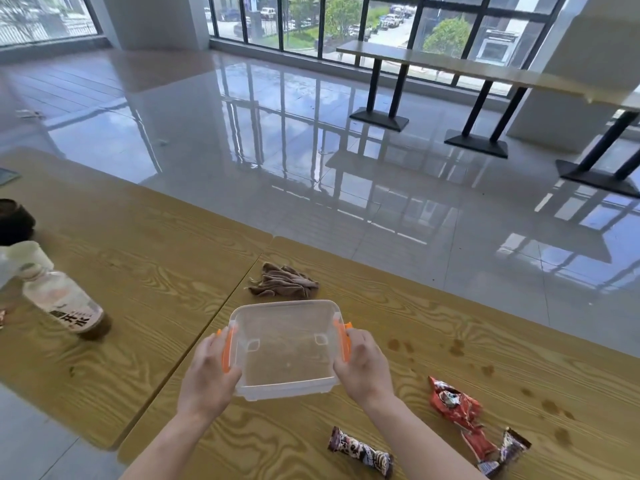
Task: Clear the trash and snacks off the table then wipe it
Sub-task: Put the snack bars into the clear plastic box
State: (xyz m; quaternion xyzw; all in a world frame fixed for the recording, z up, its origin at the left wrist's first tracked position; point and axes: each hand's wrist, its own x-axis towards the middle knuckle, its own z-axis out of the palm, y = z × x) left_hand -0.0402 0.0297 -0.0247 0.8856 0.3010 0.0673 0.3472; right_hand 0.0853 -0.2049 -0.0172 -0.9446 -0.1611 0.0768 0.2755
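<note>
1. Far left edge: a dark round container (14, 221) and a pale object (20, 259) beside it, both cropped by the frame; we cannot identify either.
2. A drink bottle (65, 301) stands on the left tabletop, brown liquid low in it, well apart from the hands. Probably trash to clear.
3. Our left hand (207, 374) wraps the left end of a clear plastic box (285, 348), fingers curled over its orange latch (227, 349).
4. The box is empty and open-topped, straddling nothing; it sits or hovers just over the right table (381, 306) — contact is unclear from this angle. We judge it is held at both ends to serve as a bin for the snacks.
5. A crumpled brown cloth (282, 282) lies just beyond the box, near the table seam, likely kept for the wipe.
6. Our right hand (362, 365) clasps the right end likewise.
7. Snack wrappers: a dark one (360, 452) near the right forearm, a red one (457, 410) further right, another dark one (509, 448) partly cut off below.
8. Brown stains (457, 348) dot the wood at right.
</note>
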